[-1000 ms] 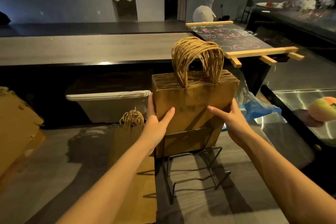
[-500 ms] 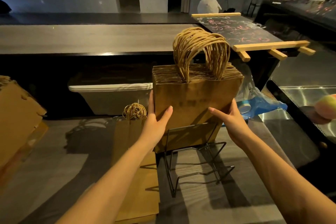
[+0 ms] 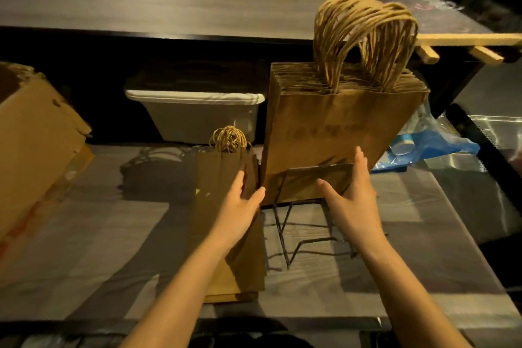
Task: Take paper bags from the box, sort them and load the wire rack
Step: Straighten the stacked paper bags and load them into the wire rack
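Brown paper bags (image 3: 339, 133), a thick handled bundle, stand upright in the black wire rack (image 3: 319, 240); left hand (image 3: 240, 203) and right hand (image 3: 353, 200), fingers straight, flank its base, likely steadying it.

A thick upright stack of brown paper bags (image 3: 333, 127) with twisted handles stands in a black wire rack (image 3: 285, 232), the left hand (image 3: 240, 200) and right hand (image 3: 350, 200) straight-fingered at its lower corners. A flat pile of brown bags (image 3: 217, 175) lies just left.
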`<state>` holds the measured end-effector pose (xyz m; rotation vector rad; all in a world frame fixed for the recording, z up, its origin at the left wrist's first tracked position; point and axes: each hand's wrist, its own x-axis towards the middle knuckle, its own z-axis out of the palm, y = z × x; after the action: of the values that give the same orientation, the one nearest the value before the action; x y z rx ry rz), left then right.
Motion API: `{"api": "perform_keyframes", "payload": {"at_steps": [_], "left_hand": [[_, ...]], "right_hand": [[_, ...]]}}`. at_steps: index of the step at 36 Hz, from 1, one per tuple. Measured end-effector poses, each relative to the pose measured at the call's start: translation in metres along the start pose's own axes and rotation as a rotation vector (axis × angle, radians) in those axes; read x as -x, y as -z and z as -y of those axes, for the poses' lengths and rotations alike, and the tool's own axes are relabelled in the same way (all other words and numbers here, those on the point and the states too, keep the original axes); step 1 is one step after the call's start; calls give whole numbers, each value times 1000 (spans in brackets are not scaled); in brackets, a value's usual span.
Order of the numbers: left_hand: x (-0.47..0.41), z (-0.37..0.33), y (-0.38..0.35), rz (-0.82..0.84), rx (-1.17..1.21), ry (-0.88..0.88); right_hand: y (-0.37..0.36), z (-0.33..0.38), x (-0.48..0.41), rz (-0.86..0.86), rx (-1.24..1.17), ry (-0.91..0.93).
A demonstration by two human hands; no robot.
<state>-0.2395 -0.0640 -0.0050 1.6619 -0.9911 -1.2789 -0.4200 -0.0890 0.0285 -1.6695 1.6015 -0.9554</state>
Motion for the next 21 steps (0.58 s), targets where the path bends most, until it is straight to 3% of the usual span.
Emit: {"api": "perform_keyframes", "payload": {"at_steps": [5,9,12,21], "left_hand": [[16,21,26,-129,0,-8],[24,39,51,-264,-64,30],[27,44,65,-299,-43,107],[22,61,86,-194,-33,219]], "right_hand": [[-20,33,36,144,9,85],[-46,45,52,384,-18,32],[-66,43,54,467,-74,-52],[-121,16,57,459,-72,-354]]}}
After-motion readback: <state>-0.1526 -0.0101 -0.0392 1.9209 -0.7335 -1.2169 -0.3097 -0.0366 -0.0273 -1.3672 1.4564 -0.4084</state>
